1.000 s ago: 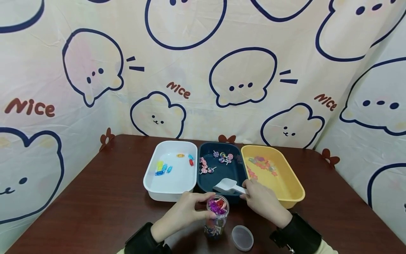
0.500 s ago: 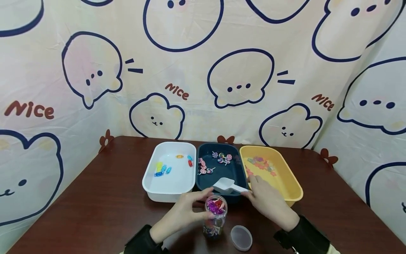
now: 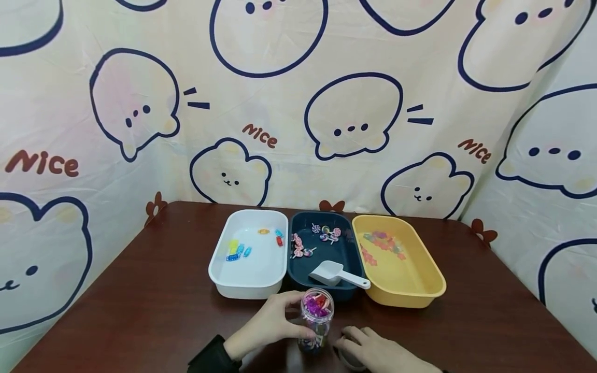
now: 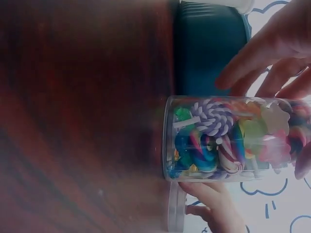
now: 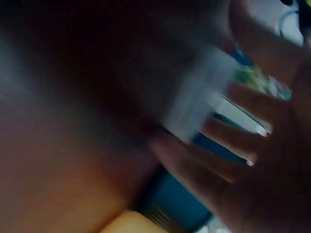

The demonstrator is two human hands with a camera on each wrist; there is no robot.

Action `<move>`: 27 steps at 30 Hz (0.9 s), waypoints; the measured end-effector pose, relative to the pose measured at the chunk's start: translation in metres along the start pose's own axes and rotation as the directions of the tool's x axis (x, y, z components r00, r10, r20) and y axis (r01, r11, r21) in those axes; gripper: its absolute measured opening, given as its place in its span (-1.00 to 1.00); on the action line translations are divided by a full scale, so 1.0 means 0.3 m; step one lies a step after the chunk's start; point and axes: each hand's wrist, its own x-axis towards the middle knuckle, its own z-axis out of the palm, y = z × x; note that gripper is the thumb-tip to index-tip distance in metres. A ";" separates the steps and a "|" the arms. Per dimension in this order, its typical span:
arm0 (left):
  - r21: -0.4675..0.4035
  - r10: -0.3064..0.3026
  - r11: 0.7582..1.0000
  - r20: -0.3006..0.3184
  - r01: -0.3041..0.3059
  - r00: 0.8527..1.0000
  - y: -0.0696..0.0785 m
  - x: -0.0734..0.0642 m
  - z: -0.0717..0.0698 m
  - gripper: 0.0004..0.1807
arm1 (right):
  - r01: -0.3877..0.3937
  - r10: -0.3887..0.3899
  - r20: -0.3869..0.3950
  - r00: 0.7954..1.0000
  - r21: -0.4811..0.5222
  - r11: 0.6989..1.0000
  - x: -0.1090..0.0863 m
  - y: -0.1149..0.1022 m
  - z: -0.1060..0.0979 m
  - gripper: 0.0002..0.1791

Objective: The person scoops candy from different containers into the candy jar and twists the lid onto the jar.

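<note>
A clear jar of colorful candy-like pieces stands on the table. Around its upper part my left hand grips with thumb and fingers. Swirl lollipops and star shapes show through the jar's wall in the left wrist view. Right of the jar, my right hand reaches over the round clear lid, its fingers bent about the rim. The right wrist view is blurred, with the lid between thumb and fingers. A white scoop lies across the front of the dark blue tray, its handle over the edge.
A white tray with several wrapped candies stands left of the blue tray, which holds several small lollipops. On the right, a yellow tray holds pink and orange pieces. A patterned cloth hangs behind the table.
My right hand has let go of the scoop, leaving it on the blue tray, and has come down and toward me to the lid. The left hand stays at the jar.
</note>
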 end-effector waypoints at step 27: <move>0.023 -0.047 0.999 0.023 0.047 0.999 0.206 -0.055 -0.022 -0.34 | 0.199 -0.195 -0.078 0.978 0.047 0.979 0.032 -0.472 -0.557 -0.44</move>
